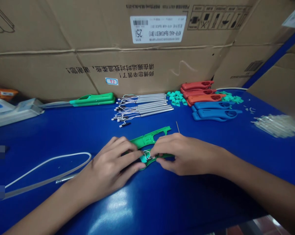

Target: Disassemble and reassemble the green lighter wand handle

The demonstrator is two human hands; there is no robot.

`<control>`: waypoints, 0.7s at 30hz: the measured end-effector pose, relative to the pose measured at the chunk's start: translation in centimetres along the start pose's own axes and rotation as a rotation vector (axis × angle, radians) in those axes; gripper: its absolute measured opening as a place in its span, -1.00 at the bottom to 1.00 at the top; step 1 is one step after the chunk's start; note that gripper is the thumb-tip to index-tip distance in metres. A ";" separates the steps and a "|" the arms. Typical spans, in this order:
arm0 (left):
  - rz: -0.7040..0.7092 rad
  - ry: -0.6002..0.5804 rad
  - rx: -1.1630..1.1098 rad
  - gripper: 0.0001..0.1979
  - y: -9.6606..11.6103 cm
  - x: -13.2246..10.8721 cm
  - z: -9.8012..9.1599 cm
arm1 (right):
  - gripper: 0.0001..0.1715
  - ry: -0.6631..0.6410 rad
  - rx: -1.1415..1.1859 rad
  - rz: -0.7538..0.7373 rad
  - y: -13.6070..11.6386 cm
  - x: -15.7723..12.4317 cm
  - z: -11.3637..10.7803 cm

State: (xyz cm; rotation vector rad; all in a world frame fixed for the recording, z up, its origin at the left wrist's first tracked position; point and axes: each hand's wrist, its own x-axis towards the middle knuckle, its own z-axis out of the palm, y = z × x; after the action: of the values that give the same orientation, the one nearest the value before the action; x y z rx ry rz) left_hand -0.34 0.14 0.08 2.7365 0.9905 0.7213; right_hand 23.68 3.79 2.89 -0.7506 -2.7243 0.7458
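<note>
L hand (118, 160) grips grn shell (149, 162); R hand (178, 155) at wires (147, 152), grip unclr; carton (51, 70) bounds tbl (147, 202)

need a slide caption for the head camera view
Left hand and right hand at a green handle half with white wires, metal rods behind on a blue table.
</note>
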 end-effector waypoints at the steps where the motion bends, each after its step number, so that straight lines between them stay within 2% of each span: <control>1: 0.001 -0.001 -0.004 -0.80 0.0 0.0 0.0 | -0.78 0.013 -0.005 0.007 0.0 0.0 0.1; 7: 0.032 0.024 0.022 -0.83 -0.1 0.3 0.0 | -0.78 0.005 0.030 0.061 0.0 -0.2 0.2; 21: -0.026 0.087 0.025 -0.84 0.0 0.6 0.6 | -0.75 0.023 0.051 0.009 0.2 0.0 0.2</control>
State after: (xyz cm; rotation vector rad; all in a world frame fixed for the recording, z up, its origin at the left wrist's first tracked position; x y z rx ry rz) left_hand 0.40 0.55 -0.24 2.7290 1.0581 0.8358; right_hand 23.70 3.86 2.60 -0.7553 -2.6726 0.8010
